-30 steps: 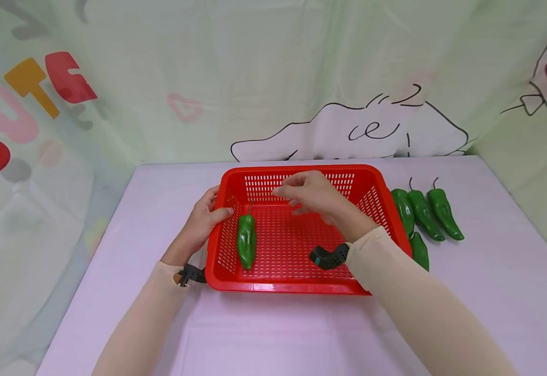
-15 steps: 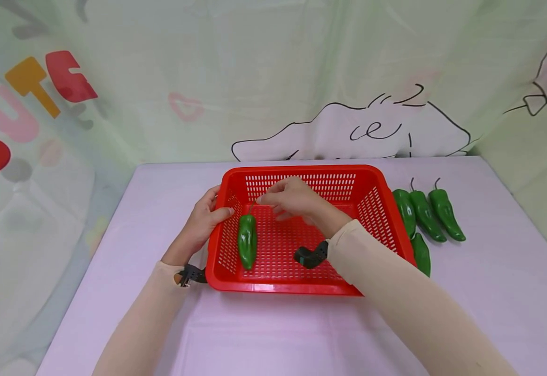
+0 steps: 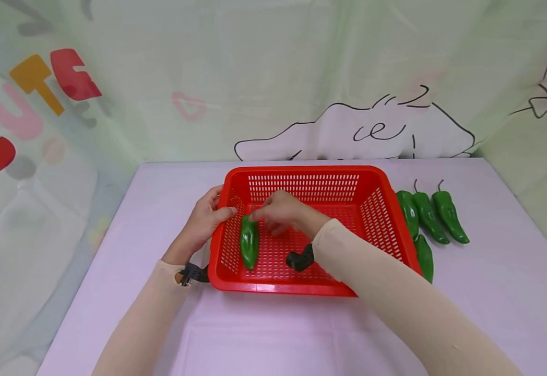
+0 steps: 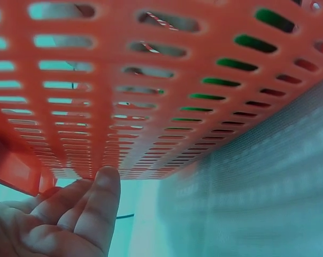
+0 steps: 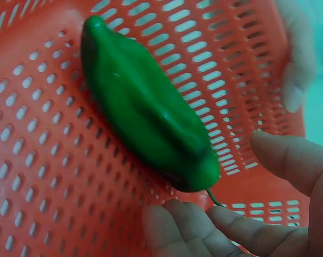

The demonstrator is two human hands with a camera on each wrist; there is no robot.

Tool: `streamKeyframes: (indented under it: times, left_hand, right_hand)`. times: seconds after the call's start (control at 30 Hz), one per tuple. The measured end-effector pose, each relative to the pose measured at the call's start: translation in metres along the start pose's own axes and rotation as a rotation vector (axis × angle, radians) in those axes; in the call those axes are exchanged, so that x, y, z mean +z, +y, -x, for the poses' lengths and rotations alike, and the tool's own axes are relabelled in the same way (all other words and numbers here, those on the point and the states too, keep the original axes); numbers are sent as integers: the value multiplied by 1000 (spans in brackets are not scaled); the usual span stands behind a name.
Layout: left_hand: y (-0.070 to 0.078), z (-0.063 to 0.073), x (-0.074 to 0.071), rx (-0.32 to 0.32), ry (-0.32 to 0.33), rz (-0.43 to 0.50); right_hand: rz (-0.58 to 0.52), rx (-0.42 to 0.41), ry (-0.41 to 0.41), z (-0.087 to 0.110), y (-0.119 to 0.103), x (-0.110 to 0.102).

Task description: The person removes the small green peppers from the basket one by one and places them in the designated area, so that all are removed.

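A red plastic basket (image 3: 297, 287) with slotted walls stands on the table. My left hand (image 3: 203, 219) grips its left rim, thumb over the top and fingers along the outer wall; the left wrist view shows those fingers (image 4: 97, 209) against the slots. Inside, near the left wall, lies a green pepper (image 3: 249, 243) with its thin stem toward the far side. Over the stem end hovers my right hand (image 3: 280, 211), reaching down. In the right wrist view its thumb and fingers (image 5: 188, 225) are spread apart around the stem (image 5: 212, 197), the fingers close beside it.
Several more green peppers (image 3: 449, 216) lie on the table just right of the basket, one partly tucked behind the right arm and basket edge. A printed cloth backdrop (image 3: 273, 78) rises behind the table (image 3: 254, 334).
My right hand has moved left and lower across the basket, from its middle to the pepper's stem end. The left hand keeps its grip on the rim; the pepper has not moved.
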State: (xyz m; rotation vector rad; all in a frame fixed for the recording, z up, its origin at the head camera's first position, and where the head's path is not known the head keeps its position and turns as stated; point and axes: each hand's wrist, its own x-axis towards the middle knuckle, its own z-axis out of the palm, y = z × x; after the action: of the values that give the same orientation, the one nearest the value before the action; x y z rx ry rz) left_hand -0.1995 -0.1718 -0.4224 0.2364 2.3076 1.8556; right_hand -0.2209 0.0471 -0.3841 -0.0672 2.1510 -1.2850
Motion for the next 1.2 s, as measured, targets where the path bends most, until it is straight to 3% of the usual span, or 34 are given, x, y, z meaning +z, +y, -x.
streamKeyframes:
  times: [0.57,1.0,1.2]
  left_hand:
    - [4,-1,5,2,10,-26]
    - [3,-1,4,-6,20,-36]
    - [2,0,2,-10,26,-36]
  right_hand:
    - [31,39,-48,-10,0,16]
    - [8,23,-90,-9,-5,24]
    - [13,-5,-70,-9,-5,22]
